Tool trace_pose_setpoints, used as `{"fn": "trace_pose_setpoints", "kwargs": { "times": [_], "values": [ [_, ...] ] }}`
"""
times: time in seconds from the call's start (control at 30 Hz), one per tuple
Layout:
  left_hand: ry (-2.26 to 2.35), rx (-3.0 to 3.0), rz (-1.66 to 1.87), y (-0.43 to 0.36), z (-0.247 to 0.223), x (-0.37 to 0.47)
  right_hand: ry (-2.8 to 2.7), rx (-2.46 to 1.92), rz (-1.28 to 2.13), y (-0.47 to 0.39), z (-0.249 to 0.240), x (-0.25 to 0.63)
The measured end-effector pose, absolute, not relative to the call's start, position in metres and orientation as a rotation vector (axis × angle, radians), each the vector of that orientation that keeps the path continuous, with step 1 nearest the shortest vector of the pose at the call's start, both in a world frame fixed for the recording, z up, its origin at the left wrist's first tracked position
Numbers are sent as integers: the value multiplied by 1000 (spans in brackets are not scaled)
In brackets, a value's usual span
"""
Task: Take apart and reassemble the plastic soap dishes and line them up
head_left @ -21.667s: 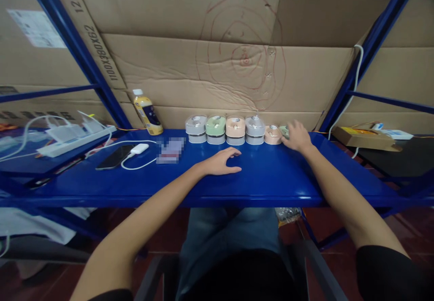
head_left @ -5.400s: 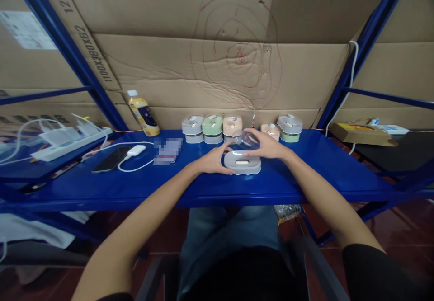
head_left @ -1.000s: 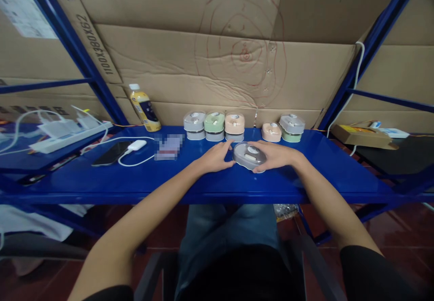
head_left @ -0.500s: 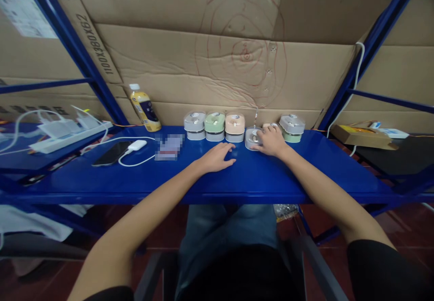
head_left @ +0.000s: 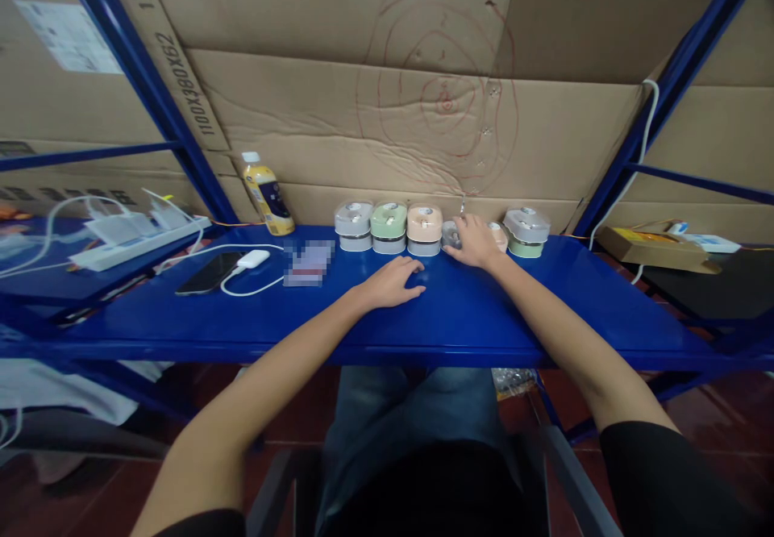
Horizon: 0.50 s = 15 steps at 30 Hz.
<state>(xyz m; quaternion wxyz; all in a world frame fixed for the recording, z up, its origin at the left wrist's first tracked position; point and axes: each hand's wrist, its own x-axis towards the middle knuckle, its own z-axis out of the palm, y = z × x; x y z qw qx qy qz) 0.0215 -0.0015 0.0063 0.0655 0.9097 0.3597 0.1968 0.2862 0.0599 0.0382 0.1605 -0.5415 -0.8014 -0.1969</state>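
Note:
My right hand (head_left: 475, 243) grips a grey lidded container (head_left: 450, 235), fingers curled over its right side and thumb low at the front. The hand hides much of it. Just right of the hand, a peach container (head_left: 499, 236) is partly covered. My left hand (head_left: 396, 281) rests palm down on the blue table (head_left: 441, 323), holding nothing, fingers loosely bent and thumb apart. Behind it stand three rounded containers in a row: grey (head_left: 355, 226), green (head_left: 389, 226) and peach (head_left: 424, 229). At the right end is one with a grey top and green base (head_left: 526, 231).
A yellow bottle (head_left: 268, 194) stands at the back left. Near it lie a phone (head_left: 210, 273), a white adapter (head_left: 252, 260) with cable and a blurred packet (head_left: 310, 264). Cardboard (head_left: 290, 118) walls the back; blue posts (head_left: 130, 61) flank the table. An open carton (head_left: 659, 248) sits at right.
My right hand has pushed the grey container back toward the cardboard, nearly level with the row. My left hand stays in place. The whole view has shifted slightly.

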Motion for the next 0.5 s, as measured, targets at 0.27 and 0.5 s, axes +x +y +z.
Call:
{"fn": "trace_pose_setpoints", "kwargs": {
  "times": [0.27, 0.5],
  "values": [
    [1081, 2806, 485, 3, 21, 25, -2353, -1453, -457, 62, 48, 232],
    [1157, 2372, 672, 12, 42, 24, -2224, -1190, -217, 45, 53, 264]
  ]
}}
